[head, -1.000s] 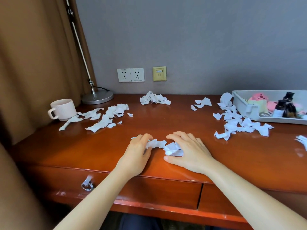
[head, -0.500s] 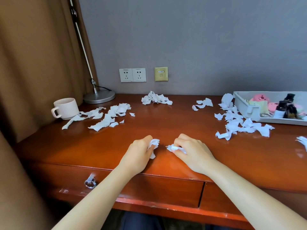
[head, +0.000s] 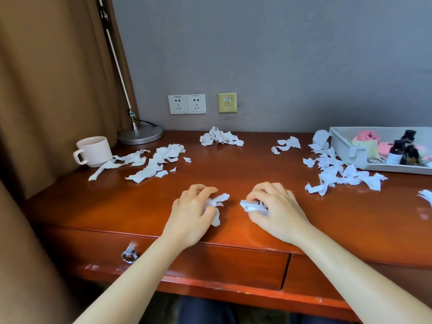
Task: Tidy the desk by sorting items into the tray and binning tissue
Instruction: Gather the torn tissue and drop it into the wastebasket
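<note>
At the front middle of the wooden desk (head: 233,167), my left hand (head: 194,209) is curled around a wad of white tissue scraps (head: 218,201). My right hand (head: 278,206) grips another crumpled wad of tissue (head: 251,205) a little to the right. Torn tissue lies in piles at the left (head: 152,162), at the back middle (head: 219,137), and at the right (head: 336,169) beside the grey tray (head: 343,148). The tray holds pink toys (head: 365,135) and dark bottles (head: 397,149).
A pale pink mug (head: 94,150) stands at the left, near the round lamp base (head: 140,135) and the brown curtain (head: 46,90). Wall sockets (head: 187,104) sit above the desk's back edge. More tissue (head: 425,197) shows at the far right edge. A drawer pull (head: 128,253) hangs below the desk front.
Both hands have closed their fingers and gathered the flat tissue scraps between them into two separate wads, one in each hand. The hands moved slightly apart.
</note>
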{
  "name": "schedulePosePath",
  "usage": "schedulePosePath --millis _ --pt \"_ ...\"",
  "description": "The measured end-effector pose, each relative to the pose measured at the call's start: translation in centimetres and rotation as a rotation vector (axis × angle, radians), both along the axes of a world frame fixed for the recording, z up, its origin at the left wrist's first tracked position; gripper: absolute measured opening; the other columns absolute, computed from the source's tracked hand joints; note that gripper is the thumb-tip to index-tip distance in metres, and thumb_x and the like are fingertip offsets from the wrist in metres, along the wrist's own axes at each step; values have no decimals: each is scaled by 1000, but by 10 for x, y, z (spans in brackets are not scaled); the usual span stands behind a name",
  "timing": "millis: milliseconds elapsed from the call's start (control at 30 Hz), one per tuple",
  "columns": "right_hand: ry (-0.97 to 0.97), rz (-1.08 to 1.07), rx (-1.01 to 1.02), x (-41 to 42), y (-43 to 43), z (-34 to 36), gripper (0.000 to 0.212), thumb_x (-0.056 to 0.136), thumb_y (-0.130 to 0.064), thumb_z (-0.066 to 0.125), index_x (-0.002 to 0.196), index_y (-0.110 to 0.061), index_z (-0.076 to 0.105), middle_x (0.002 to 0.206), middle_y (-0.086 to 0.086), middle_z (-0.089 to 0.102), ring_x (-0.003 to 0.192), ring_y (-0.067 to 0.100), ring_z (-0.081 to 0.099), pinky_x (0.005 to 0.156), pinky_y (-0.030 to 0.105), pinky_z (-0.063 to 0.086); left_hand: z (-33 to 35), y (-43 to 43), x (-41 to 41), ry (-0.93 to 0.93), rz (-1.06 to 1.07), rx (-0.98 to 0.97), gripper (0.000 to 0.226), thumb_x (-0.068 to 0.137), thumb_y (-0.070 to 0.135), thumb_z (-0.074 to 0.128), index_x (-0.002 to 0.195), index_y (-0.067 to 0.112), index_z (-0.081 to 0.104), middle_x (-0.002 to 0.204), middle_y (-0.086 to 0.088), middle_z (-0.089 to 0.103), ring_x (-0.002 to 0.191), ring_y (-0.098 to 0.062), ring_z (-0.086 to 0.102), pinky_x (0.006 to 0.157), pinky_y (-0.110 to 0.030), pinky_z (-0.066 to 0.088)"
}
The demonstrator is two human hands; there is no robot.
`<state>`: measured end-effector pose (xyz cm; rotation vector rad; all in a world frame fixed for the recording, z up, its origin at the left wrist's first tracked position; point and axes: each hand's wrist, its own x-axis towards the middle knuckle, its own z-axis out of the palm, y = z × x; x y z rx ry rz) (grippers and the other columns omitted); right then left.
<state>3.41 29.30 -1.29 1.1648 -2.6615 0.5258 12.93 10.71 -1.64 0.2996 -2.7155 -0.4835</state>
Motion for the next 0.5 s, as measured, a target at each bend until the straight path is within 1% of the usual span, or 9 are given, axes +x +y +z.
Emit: schedulePosePath --millis 33,100,167,233,300,367,433,500 --pt "-1 -7 0 2 1 0 49 79 -56 35 118 -34 55 130 -16 44 123 9 36 96 27 27 0 0 3 -35 -30 -19 47 93 44 26 137 35 38 146 7 33 132 -14 35 111 -36 29" --pt "-29 -1 10 6 3 1 50 84 -58 42 129 -37 47 139 -17 37 130 9 32 102 31 28 -1 0 6 -94 -86 -62 50 92 56 24 138 39 34 147 10 32 134 -13 32 112 -37 24" --pt "-48 30 51 9 4 1 51 87 -59 45 134 -40 41 143 -17 33 133 9 30 105 34 28 -2 1 7 -150 -133 -116 53 89 65 26 137 42 33 146 11 33 135 -12 29 112 -38 21" --pt "-48 65 92 9 3 1 50 88 -61 43 134 -42 40 143 -19 33 132 9 30 107 34 28 -1 2 6 -183 -146 -127 47 92 60 32 134 41 37 144 10 35 134 -13 28 112 -37 21" --pt "-57 82 92 9 2 2 41 92 -53 44 130 -40 45 139 -18 38 128 8 33 106 33 29 0 2 4 -166 -157 -91 37 94 52 39 129 38 42 141 10 37 129 -13 32 109 -33 26" --pt "-61 82 69 6 2 2 28 95 -37 48 122 -35 50 133 -15 43 121 9 37 99 28 33 0 1 3 -129 -178 -43 30 96 42 43 125 34 46 136 9 41 123 -12 37 104 -29 33" --pt "-67 74 35 5 2 3 15 94 -27 52 107 -32 51 125 -13 48 109 9 41 83 19 37 -1 1 2 -75 -190 -7 24 98 30 44 121 29 50 127 8 47 116 -11 42 96 -20 39" --pt "-70 51 16 4 3 2 14 93 -21 55 98 -32 49 115 -12 49 97 7 43 67 12 33 -3 2 3 -25 -188 -1 20 99 24 43 116 26 53 115 8 50 106 -9 45 86 -14 39"
